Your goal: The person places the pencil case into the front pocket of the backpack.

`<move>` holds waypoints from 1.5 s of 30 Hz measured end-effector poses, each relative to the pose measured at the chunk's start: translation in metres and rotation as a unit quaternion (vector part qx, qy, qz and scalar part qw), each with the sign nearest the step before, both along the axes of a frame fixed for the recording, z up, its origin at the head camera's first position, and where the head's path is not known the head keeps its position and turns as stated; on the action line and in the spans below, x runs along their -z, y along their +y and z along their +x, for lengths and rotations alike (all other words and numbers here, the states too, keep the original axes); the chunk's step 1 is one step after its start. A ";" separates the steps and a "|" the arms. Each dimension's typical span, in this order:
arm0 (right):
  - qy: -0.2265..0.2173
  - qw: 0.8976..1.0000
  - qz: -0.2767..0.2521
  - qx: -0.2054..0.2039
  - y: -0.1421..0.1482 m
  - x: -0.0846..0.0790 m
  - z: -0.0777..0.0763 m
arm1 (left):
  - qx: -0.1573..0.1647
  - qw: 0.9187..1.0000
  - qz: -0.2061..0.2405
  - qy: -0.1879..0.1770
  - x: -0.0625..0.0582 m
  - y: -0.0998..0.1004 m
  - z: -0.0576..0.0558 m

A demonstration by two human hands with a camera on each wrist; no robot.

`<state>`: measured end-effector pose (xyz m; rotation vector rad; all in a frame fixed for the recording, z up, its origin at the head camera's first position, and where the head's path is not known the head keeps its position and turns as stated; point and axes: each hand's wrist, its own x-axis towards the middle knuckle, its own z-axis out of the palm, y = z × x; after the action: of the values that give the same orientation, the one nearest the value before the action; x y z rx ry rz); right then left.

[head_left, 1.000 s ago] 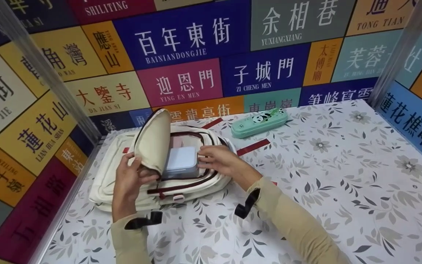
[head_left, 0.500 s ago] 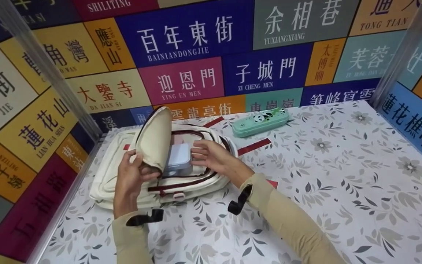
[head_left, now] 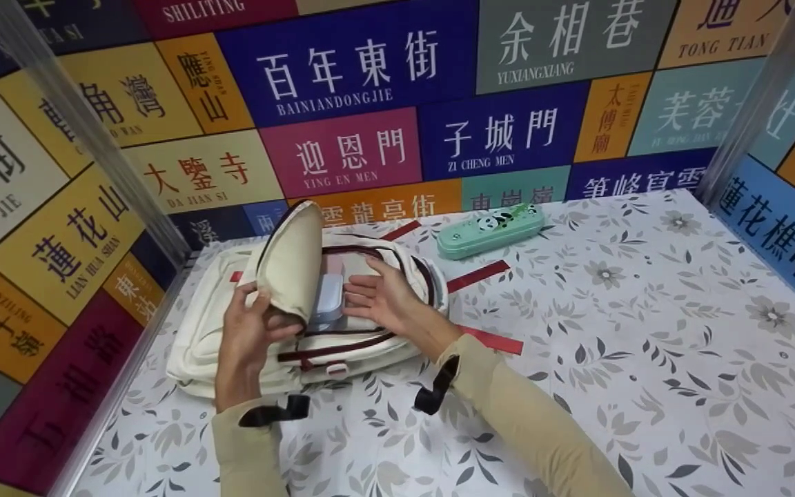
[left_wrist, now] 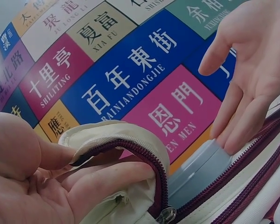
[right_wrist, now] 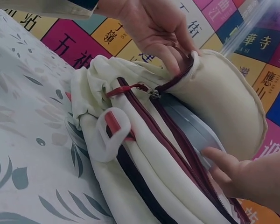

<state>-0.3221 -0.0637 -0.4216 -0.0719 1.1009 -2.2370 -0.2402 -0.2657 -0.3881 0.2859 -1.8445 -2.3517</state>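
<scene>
A cream backpack (head_left: 211, 324) with dark red zips lies on the table, its front pocket unzipped. My left hand (head_left: 249, 331) pinches the edge of the lifted flap (head_left: 294, 266) between thumb and fingers, as the left wrist view also shows. Inside the pocket sits a pale blue-grey box (head_left: 329, 298), partly hidden under the flap. The straight fingers of my right hand (head_left: 380, 297) touch the box's right end, and its palm shows in the left wrist view. Something pink (head_left: 333, 264) shows behind the box.
A mint green pencil case (head_left: 491, 231) with a panda print lies behind the backpack to the right. Red strips (head_left: 479, 276) mark the patterned tablecloth (head_left: 618, 386). Walls with coloured street-name panels (head_left: 342, 76) stand at the back and both sides.
My right hand has moved left, and the box has slid left with it, deeper under the flap. The left hand keeps its hold on the flap.
</scene>
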 end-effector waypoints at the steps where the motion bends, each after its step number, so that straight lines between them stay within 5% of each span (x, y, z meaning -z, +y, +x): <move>1: 0.002 1.000 0.000 -0.001 -0.001 0.000 0.001 | 0.001 1.000 0.000 0.001 0.000 0.000 0.000; 18: -0.002 1.000 0.016 -0.016 -0.007 0.001 0.009 | 0.015 1.000 0.014 -0.018 0.004 -0.010 0.002; 23: 0.037 0.995 0.084 -0.047 0.011 -0.004 -0.001 | 0.039 0.999 0.027 -0.027 0.006 -0.017 0.003; 28: 0.108 0.975 0.194 -0.011 0.046 -0.016 -0.030 | 0.066 0.995 0.072 -0.019 0.008 -0.021 0.004; 30: 0.152 0.957 0.247 0.013 0.063 -0.020 -0.046 | 0.079 0.993 0.082 -0.013 0.009 -0.021 0.004; 32: 0.222 0.918 0.327 0.027 0.081 -0.023 -0.061 | 0.086 0.993 0.081 -0.013 0.009 -0.021 0.004; 36: 0.350 0.793 0.498 0.037 0.120 -0.026 -0.087 | 0.083 0.994 0.072 -0.014 0.009 -0.021 0.005; 38: 0.380 0.745 0.547 0.032 0.140 -0.024 -0.099 | 0.078 0.994 0.070 -0.015 0.009 -0.021 0.005; 40: 0.390 0.722 0.571 0.023 0.158 -0.021 -0.110 | 0.077 0.995 0.069 -0.015 0.009 -0.022 0.004; 45: 0.377 0.684 0.624 0.018 0.195 -0.013 -0.127 | 0.091 0.993 0.068 -0.013 0.007 -0.022 0.004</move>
<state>-0.4491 0.1316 -0.4083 -0.4041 2.8350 -0.9572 -0.2364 -0.2880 -0.3953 0.1700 -1.7952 -2.6127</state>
